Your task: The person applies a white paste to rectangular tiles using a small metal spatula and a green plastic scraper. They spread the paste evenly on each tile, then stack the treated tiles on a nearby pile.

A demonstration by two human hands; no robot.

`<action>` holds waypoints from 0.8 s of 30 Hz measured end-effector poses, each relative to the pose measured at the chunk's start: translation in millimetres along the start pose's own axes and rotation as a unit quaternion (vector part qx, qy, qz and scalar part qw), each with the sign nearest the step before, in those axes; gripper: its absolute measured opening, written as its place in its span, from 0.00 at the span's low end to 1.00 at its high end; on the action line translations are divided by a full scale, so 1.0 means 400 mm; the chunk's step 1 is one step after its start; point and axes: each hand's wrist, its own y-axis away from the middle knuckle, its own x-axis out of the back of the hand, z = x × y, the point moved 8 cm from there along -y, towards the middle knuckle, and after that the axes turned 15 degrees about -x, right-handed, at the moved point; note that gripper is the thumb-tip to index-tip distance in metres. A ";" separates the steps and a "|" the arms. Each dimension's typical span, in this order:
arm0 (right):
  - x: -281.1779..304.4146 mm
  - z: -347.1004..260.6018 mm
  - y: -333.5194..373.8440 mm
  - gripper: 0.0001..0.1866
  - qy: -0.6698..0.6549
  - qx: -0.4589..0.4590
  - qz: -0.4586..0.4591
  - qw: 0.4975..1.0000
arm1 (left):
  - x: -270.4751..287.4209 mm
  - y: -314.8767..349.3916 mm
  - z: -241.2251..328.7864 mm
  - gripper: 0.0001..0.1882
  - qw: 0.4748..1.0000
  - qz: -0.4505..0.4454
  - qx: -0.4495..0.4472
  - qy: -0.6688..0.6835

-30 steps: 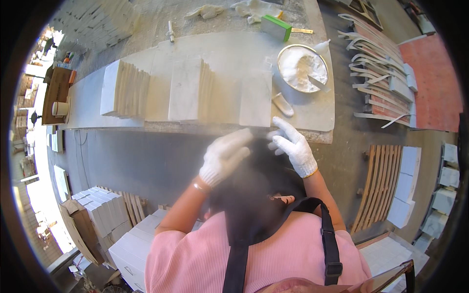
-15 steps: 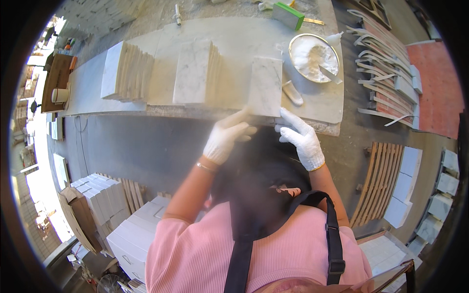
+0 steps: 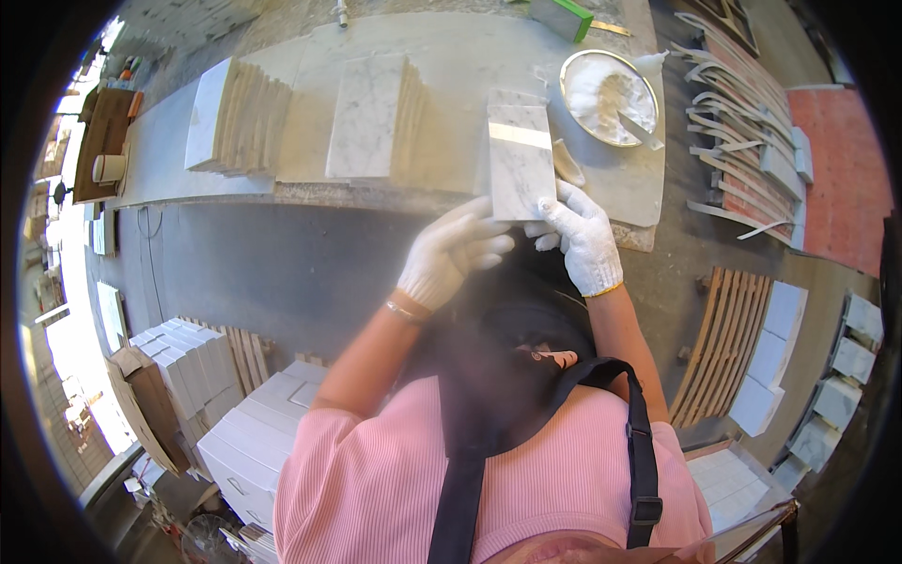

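Head view: R hand (image 3: 580,235) pinching marble tile (image 3: 522,179) nr lower-right corner, thumb on top; tile slightly above & right of frame centre, by counter (image 3: 631,193) front edge. L hand (image 3: 456,249) half open, fingers loose at tile's lower-left corner (touching? can't tell). Risk: one-corner grip may let tile twist/drop & chip; swing to upper right might clip white paste (image 3: 592,86).

Tile (image 3: 521,174): white, grey-veined rectangle, bright glare band across upper part. Veined face up, long sides pointing away from body, near end at front edge of bench (image 3: 456,132). Right hand (image 3: 584,240) grips near right corner, thumb on top.
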 end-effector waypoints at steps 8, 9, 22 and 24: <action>-0.002 -0.001 0.063 0.26 0.049 0.035 0.038 0.997 | -0.029 -0.017 -0.009 0.27 0.999 -0.032 -0.015 0.016; 0.000 -0.001 0.074 0.26 0.048 0.042 0.042 0.997 | -0.037 -0.019 -0.011 0.28 0.999 -0.042 -0.015 0.016; 0.006 0.012 0.127 0.25 0.056 0.064 0.053 0.995 | -0.086 -0.018 0.009 0.26 0.992 -0.108 -0.056 -0.016; 0.008 0.026 0.134 0.22 0.037 0.037 0.052 0.997 | -0.101 -0.022 0.025 0.25 0.988 -0.108 -0.084 -0.067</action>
